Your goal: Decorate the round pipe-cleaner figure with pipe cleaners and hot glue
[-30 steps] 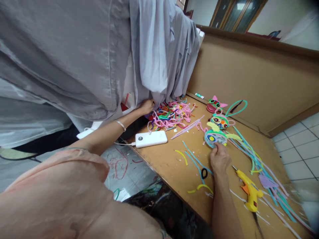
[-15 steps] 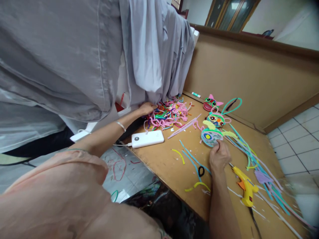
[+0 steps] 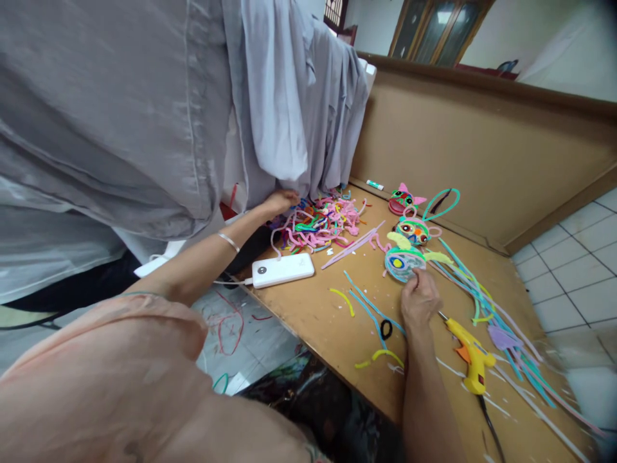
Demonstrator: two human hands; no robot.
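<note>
My left hand (image 3: 283, 201) is at the left edge of a tangled pile of pipe cleaners (image 3: 332, 222), mostly pink with green, blue, red and yellow bits. Its fingers are pressed together; anything between them is too small to make out. My right hand (image 3: 420, 297) pinches the lower right edge of a round pipe-cleaner figure (image 3: 405, 265), with a green rim, a yellow and blue eye and pale yellow pieces on top and at the side. Just behind it is a pipe-cleaner animal face (image 3: 415, 231) with pink round ears. Farther back lies a red and green face (image 3: 405, 200) with pink pointed ears.
A yellow glue gun (image 3: 471, 354) lies right of my right forearm. Long pipe cleaners (image 3: 513, 341) stretch along the right side. A white power bank (image 3: 283, 270) sits at the table's left edge. Grey cloth (image 3: 279, 96) hangs beside the pile; a board (image 3: 482, 141) stands behind.
My left hand has lifted slightly off the edge of the pile. My right hand keeps its pinch on the round figure. The whole view has shifted a little.
</note>
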